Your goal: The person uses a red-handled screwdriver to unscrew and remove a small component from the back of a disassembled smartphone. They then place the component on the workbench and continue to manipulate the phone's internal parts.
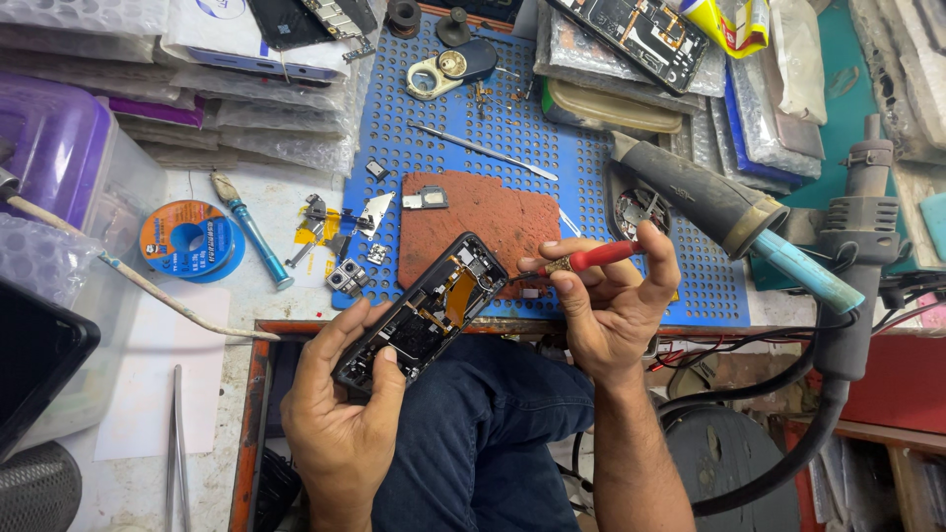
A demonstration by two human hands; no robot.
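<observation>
Your left hand [340, 409] grips the opened phone [422, 308] over your lap, off the bench edge; a slip drops it. Your right hand [606, 300] pinches the red screwdriver [589, 259], tip beside the phone's top edge; a skid risks gouging the orange flex. Loose parts [340, 236] on the blue mat [709, 286] beyond may scatter
</observation>
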